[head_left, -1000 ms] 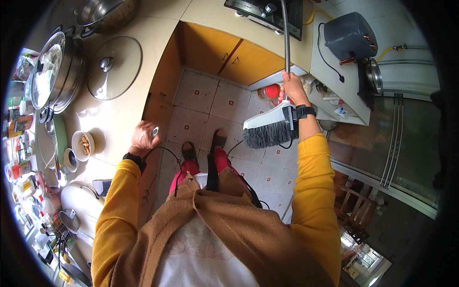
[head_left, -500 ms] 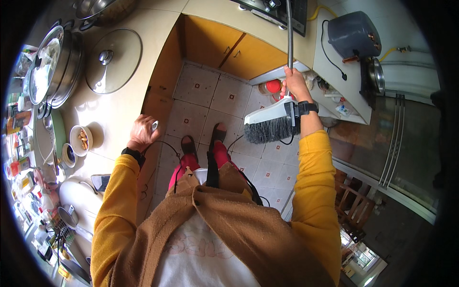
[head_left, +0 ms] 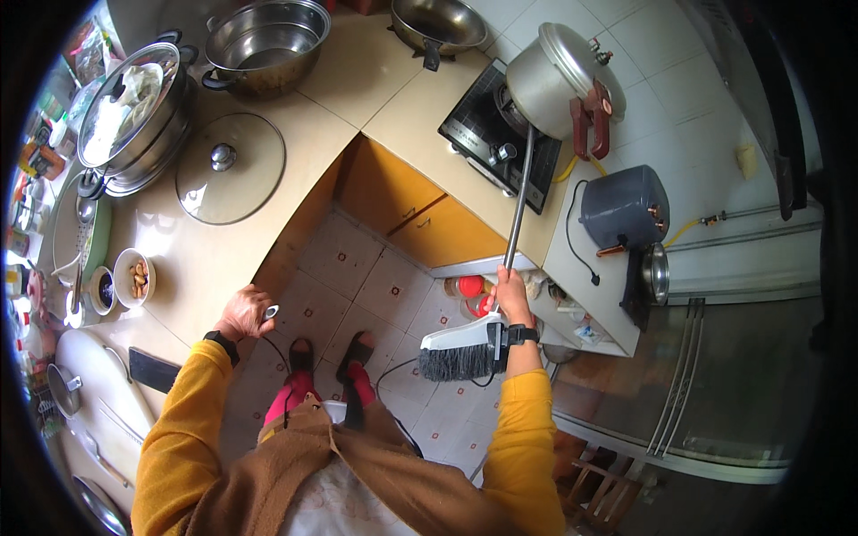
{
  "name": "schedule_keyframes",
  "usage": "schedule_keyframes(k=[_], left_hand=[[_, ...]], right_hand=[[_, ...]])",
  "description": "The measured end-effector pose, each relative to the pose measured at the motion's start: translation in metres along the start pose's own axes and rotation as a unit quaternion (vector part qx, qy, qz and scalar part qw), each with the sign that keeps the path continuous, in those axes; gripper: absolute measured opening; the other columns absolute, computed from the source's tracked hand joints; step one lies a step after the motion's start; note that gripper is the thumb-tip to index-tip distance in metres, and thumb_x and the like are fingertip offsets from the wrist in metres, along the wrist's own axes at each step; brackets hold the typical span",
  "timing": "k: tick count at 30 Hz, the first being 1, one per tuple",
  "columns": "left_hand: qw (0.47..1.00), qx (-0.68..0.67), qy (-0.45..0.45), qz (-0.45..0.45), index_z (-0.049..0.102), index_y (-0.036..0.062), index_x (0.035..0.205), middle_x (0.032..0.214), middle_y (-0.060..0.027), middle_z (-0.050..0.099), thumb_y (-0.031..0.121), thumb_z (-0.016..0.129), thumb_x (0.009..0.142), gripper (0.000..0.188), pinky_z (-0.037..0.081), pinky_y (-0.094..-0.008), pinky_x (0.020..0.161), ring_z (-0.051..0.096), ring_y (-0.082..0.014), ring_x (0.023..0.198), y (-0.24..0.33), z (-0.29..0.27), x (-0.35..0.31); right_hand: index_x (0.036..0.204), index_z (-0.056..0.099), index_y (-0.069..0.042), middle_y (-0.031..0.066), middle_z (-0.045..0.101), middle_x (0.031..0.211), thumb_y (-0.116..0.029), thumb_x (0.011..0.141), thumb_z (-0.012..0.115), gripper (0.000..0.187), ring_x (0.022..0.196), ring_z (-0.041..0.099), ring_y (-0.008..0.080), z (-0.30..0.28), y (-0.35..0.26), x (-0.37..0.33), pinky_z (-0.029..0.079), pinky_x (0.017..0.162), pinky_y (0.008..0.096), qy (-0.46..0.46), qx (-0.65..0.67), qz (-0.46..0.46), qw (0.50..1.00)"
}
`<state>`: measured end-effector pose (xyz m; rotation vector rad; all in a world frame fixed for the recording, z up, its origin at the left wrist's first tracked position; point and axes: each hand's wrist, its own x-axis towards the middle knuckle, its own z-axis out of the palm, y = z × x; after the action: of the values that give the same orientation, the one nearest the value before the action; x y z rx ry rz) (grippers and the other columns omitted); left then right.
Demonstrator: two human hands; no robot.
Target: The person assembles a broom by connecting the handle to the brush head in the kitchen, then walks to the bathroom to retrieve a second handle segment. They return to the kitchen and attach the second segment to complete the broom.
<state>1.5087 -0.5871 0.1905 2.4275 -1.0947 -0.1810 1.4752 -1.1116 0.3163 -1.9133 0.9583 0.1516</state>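
A kitchen: a pressure cooker is sitting on a stove at one o'clock; a pot is standing at eleven.

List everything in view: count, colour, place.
Counter: 1, cream, left and far
Stove: 1, black, far counter
Pressure cooker: 1, silver, on stove
Frying pan: 1, dark, far counter
Open pot: 1, steel, back corner
Steamer: 1, steel, left counter
Loose lid: 1, clear, beside steamer
Bowl: 1, cream, left counter
Container: 1, dark grey, far right
Broom: 1, white and grey, right hand
Jars: 2, red-lidded, near right hand
Cabinet doors: 2, orange, below counter
Sandals: 2, dark, floor
Clutter: uncounted, mixed colours, far left
Left hand: 1, bare, gripping white-ended object
Right hand: 1, bare, around broom
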Motion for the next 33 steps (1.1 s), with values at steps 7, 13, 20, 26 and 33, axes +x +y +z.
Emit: schedule_keyframes(k=[7,13,20,26,33], left_hand=[[1.0,0.007,-0.01,-0.003,0.055,0.0091,0.064,0.066,-0.0085,0.056,0.034,0.055,0.062,0.025,0.045,-0.0367,0.072,0.056,-0.0275,0.068,-0.0003,0.0004,-0.0012],[1.0,-0.002,0.005,-0.003,0.052,0.0094,0.062,0.064,-0.0083,0.054,0.032,0.056,0.062,0.023,0.045,-0.0366,0.07,0.055,-0.0277,0.065,-0.0003,0.0017,-0.0014],[1.0,-0.01,0.02,0.019,0.052,0.0096,0.061,0.064,-0.0081,0.054,0.031,0.056,0.061,0.022,0.045,-0.0365,0.07,0.055,-0.0279,0.065,-0.0013,-0.0003,-0.0017],[1.0,0.009,0.008,0.01,0.053,0.0092,0.062,0.064,-0.0081,0.055,0.031,0.056,0.061,0.022,0.045,-0.0369,0.071,0.055,-0.0284,0.065,-0.0003,0.0001,-0.002],[1.0,0.01,-0.004,0.006,0.054,0.0089,0.062,0.064,-0.0083,0.055,0.031,0.055,0.061,0.022,0.045,-0.0369,0.072,0.055,-0.0284,0.065,0.0013,-0.0021,-0.0008]], right_hand=[[0.095,0.045,-0.001,0.0088,0.047,0.057,-0.035,0.099,0.039,0.034,0.037,0.05,0.0199,-0.0009,-0.004,-0.002,0.047,0.035,0.0367,-0.006,0.007,0.014,1.0],[0.095,0.045,0.001,0.0095,0.047,0.056,-0.034,0.1,0.037,0.036,0.038,0.05,0.0207,-0.0012,-0.0037,-0.0008,0.046,0.036,0.0372,-0.015,0.018,0.016,1.0],[0.096,0.046,-0.001,0.0088,0.047,0.056,-0.034,0.099,0.039,0.034,0.038,0.049,0.0203,-0.0012,-0.0056,-0.0029,0.046,0.035,0.0367,-0.011,0.018,0.016,1.0],[0.102,0.048,-0.004,0.0066,0.048,0.059,-0.037,0.098,0.044,0.033,0.04,0.047,0.0173,-0.0023,-0.0059,-0.0031,0.046,0.036,0.0342,-0.013,0.042,0.023,0.999],[0.099,0.048,-0.002,0.0088,0.05,0.056,-0.039,0.099,0.04,0.038,0.038,0.049,0.0189,-0.0016,-0.0048,-0.003,0.044,0.035,0.0342,0.001,0.042,0.033,0.999]])
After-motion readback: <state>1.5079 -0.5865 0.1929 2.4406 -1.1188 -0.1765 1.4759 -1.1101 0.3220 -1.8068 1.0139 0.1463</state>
